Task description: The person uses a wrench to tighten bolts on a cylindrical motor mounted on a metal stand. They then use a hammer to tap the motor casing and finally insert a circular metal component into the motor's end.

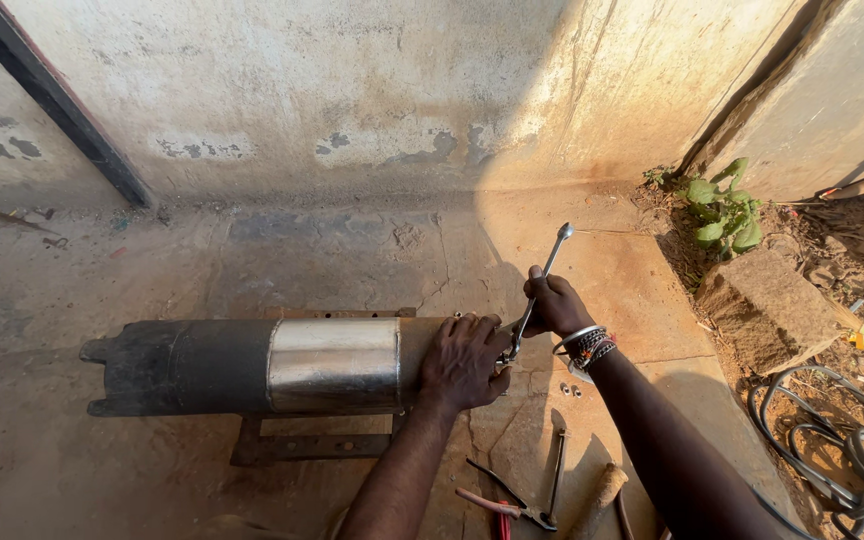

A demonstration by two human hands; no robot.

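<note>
Concrete floor (pixel 152 480), right hand (pixel 555 305) gripping spanner (pixel 542 280)

Packages: none in view. Labels: none in view. Signs: none in view. Screens: none in view
</note>
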